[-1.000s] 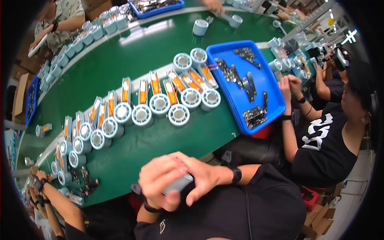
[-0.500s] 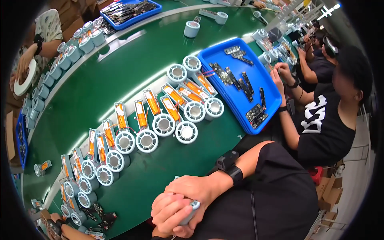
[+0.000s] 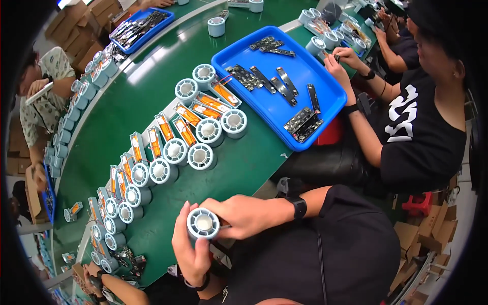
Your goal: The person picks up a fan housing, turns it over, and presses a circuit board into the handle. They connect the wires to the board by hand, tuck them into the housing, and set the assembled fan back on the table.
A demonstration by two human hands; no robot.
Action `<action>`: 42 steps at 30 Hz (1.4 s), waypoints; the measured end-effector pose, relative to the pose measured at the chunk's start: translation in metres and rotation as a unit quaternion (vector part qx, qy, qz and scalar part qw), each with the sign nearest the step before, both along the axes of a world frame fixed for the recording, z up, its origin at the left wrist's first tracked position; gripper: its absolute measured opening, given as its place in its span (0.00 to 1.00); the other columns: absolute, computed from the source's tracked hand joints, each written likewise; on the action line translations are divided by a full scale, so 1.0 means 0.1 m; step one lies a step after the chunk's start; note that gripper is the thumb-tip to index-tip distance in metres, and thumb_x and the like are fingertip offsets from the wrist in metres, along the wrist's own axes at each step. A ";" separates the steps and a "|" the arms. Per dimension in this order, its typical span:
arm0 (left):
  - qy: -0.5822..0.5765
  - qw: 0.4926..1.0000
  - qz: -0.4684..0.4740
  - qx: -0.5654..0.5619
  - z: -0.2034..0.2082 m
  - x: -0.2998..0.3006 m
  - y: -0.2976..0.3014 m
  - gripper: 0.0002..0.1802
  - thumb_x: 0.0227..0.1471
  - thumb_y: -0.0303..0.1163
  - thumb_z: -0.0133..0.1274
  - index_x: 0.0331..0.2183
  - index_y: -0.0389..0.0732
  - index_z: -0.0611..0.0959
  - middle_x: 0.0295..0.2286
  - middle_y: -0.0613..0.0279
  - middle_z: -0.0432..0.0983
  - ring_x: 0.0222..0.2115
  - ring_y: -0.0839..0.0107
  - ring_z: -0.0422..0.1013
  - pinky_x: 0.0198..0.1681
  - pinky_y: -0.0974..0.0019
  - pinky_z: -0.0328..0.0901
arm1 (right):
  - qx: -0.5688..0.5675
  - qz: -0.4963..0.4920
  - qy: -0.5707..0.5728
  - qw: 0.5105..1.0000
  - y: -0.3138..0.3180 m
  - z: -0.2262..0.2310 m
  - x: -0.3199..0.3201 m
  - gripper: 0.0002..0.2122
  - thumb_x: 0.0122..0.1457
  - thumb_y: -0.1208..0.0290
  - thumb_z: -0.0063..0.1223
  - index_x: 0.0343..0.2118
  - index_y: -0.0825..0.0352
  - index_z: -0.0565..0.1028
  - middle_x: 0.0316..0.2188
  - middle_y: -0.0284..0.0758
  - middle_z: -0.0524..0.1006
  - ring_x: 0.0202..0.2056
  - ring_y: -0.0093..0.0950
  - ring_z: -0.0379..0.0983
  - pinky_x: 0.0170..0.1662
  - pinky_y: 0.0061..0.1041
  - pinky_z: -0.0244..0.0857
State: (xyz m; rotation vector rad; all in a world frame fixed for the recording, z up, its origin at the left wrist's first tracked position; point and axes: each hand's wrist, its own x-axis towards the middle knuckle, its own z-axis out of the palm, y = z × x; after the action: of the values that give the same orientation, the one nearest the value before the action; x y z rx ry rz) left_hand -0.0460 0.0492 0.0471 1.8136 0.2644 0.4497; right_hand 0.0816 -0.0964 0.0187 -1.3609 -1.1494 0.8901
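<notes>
Between my two hands is a light-blue handheld fan (image 3: 204,223), its round slotted head with a pale centre facing up. My left hand (image 3: 184,249) wraps the near and left side of the head, with the thumb at its lower rim. From the right, my right hand (image 3: 246,216) grips the fan, fingers closed and partly hidden behind the head. Most of the handle is hidden by my hands. Several similar fan units (image 3: 175,151) lie in a staggered row on the green table (image 3: 223,175), with orange-wrapped parts and wires showing in their open handles.
Stacked blue trays (image 3: 325,109) hold several dark circuit boards (image 3: 262,79). A co-worker (image 3: 427,117) sits at the right, hands on a small part. Another person (image 3: 58,76) is across the belt, beside more fan units (image 3: 84,91). Loose boards (image 3: 133,262) lie at the lower left.
My hands were clasped over the fan; now they hold it with the round head facing up and exposed. The view has shifted, and the person across has raised a white ring-like object.
</notes>
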 end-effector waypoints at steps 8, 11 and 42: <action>0.133 0.980 -0.085 0.119 -0.45 0.24 0.15 0.37 0.50 0.29 0.63 0.60 0.30 0.68 0.52 0.41 0.72 0.51 0.46 0.72 0.56 0.54 0.65 | -0.123 -0.110 -0.282 0.945 -0.24 -0.16 0.17 0.21 0.57 0.71 0.62 0.50 0.68 0.67 0.35 0.43 0.78 0.38 0.42 0.78 0.39 0.38 0.72; 0.133 0.977 -0.097 0.135 -0.51 0.26 0.34 0.38 0.50 0.27 0.63 0.60 0.31 0.68 0.52 0.42 0.71 0.51 0.46 0.71 0.57 0.54 0.65 | -0.073 -0.049 -0.297 0.951 -0.32 0.03 0.45 0.21 0.58 0.68 0.62 0.51 0.69 0.69 0.37 0.44 0.78 0.42 0.42 0.77 0.44 0.38 0.71; 0.068 0.961 0.037 0.266 -0.08 0.26 0.30 0.23 0.52 0.19 0.59 0.52 0.32 0.78 0.50 0.44 0.77 0.54 0.53 0.73 0.58 0.58 0.65 | -0.040 -0.234 -0.123 0.963 -0.82 0.21 0.76 0.12 0.50 0.85 0.63 0.37 0.68 0.75 0.32 0.32 0.78 0.26 0.15 0.67 0.30 0.16 0.60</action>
State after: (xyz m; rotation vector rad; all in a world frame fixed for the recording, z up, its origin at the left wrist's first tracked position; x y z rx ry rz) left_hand -0.0199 0.0789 0.0387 2.3732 0.3301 0.4791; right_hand 0.1573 -0.1787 0.0396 -1.7534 -0.9173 0.4368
